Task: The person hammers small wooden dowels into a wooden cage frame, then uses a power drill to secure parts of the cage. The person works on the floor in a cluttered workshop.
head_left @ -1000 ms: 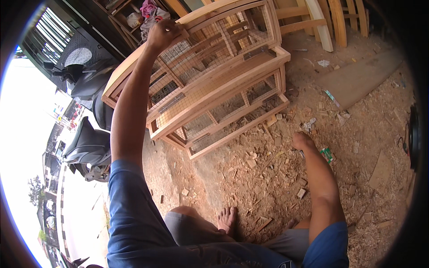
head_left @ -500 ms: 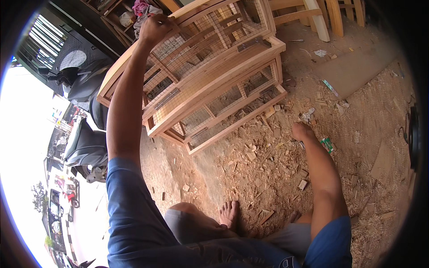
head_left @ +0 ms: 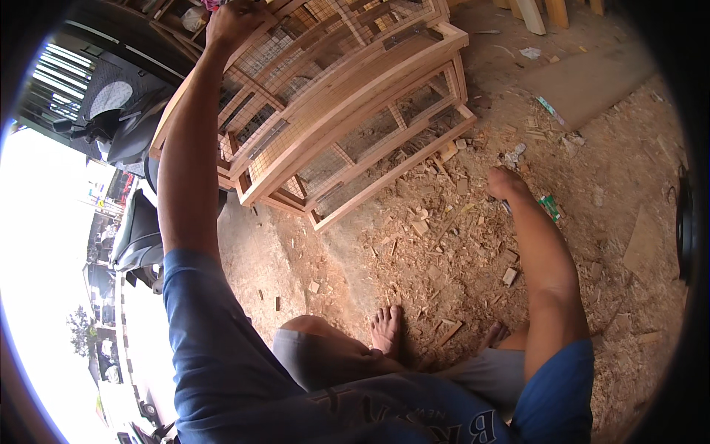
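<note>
Wooden cage [head_left: 353, 118] sits between our hands. Left hand [head_left: 234, 27] touches its top, likely steadying it; grip we cannot tell. Right hand [head_left: 504, 183], curled closed, hovers above shavings [head_left: 414, 259], contents unclear.

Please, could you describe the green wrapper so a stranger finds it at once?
From the wooden cage, go down and right to the right hand. Just right of its forearm lies the wrapper, bright green among pale wood scraps.
</note>
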Tool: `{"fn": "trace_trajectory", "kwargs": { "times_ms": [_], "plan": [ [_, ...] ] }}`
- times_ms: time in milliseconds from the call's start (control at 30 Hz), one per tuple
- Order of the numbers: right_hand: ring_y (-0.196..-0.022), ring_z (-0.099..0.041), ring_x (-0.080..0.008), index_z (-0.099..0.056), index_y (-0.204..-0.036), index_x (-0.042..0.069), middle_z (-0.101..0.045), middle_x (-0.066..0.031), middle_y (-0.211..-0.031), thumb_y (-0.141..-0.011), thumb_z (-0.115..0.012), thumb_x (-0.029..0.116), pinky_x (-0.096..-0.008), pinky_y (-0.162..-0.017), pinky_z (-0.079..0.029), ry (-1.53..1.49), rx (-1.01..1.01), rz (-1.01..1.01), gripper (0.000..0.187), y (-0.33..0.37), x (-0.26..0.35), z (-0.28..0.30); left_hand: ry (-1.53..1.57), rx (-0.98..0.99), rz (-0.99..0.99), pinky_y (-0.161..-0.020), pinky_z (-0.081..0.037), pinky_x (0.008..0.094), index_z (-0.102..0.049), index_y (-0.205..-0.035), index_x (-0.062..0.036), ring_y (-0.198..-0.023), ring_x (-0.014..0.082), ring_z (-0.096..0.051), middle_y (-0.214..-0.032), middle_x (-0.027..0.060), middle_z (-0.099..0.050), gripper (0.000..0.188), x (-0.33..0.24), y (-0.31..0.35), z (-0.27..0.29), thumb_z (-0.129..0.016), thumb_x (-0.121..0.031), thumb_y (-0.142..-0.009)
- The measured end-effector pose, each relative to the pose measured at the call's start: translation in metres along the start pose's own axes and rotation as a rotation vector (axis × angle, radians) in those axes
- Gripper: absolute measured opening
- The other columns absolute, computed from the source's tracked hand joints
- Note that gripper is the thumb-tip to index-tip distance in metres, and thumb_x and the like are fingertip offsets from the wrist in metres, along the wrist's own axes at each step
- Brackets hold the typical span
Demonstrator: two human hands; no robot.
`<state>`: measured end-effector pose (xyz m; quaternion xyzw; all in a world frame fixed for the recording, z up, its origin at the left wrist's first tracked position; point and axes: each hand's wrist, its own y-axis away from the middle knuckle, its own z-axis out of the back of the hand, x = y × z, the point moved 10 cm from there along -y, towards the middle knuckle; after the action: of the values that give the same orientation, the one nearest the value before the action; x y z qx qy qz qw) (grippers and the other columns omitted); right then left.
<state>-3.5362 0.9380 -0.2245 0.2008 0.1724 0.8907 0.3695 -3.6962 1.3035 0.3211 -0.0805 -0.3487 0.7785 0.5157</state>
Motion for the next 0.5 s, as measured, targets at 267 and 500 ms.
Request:
{"fn": "trace_trajectory", "kwargs": {
  "times_ms": [267, 500],
  "plan": [
    [-0.11, -0.067, -0.0351, -0.066, -0.117, -0.002, -0.068, -0.0205, -0.121, -0.094, -0.063, 0.017, -0.047, -0.095, -0.054, 0.008, 0.02, 0.004, 0.03, 0.001, 0.001, -0.002, 0.027, 0.01, -0.277, -0.085, -0.056, 0.0413, -0.07, -0.123, -0.0206, -0.099, 0.0279, -0.072, -0.111, 0.0093, -0.075, 0.033, -0.048, 0.02, 0.025, -0.07, -0.032, -0.093],
    [-0.108, -0.068, -0.0364, -0.067, -0.115, -0.003, -0.069, -0.0227, -0.117, -0.093, -0.061, 0.014, -0.0475, -0.094, -0.055, -0.009, 0.063, -0.019, 0.028, -0.008, -0.002, -0.007, -0.294, -0.038, -0.441, -0.084, -0.057, 0.0437, -0.063, -0.123, -0.0153, -0.107, 0.0319, -0.067, -0.124, 0.0081, -0.068, 0.046, -0.08, 0.04, 0.031, -0.077, -0.038, -0.086]
  ]
}}
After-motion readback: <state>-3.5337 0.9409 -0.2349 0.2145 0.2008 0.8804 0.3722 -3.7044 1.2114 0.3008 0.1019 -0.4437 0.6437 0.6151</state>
